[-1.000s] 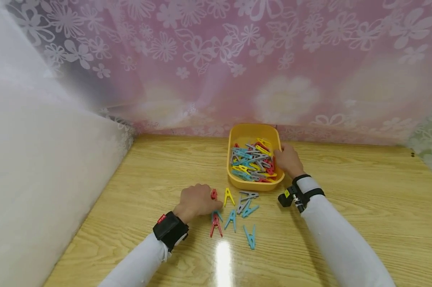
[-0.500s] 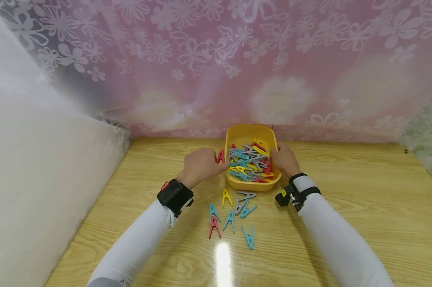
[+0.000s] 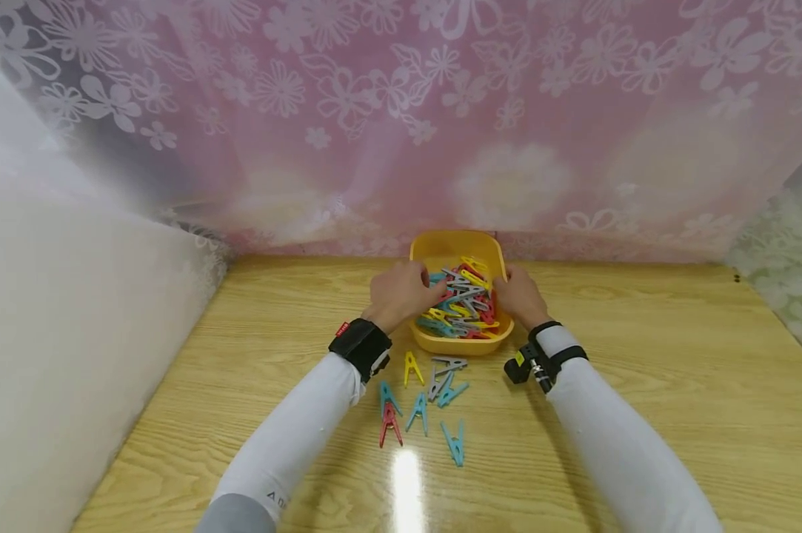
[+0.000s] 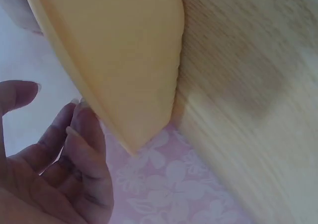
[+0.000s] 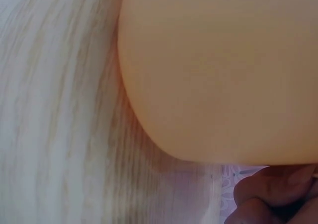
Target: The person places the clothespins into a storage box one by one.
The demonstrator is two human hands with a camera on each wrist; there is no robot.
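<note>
A yellow plastic basin (image 3: 457, 346) full of red, blue, yellow and grey clothespins (image 3: 467, 303) stands at the back of the table. My left hand (image 3: 403, 296) is over the basin's left rim. In the left wrist view its thumb is apart from the loosely bent fingers (image 4: 89, 154), and no clothespin shows between them. A red clothespin (image 3: 446, 296) lies in the basin by the thumb. My right hand (image 3: 520, 296) grips the right rim, its curled fingers (image 5: 273, 189) at the basin's edge in the right wrist view.
In front of the basin lie a yellow clothespin (image 3: 411, 368), a red one (image 3: 390, 423), several blue ones (image 3: 454, 444) and grey ones (image 3: 449, 364). A pink flowered curtain (image 3: 347, 148) hangs behind the wooden table (image 3: 294, 311). A white wall (image 3: 74, 296) stands at the left.
My left hand picked up a red clothespin from the table, carried it up to the basin and let it go there. The right hand kept its grip on the rim.
</note>
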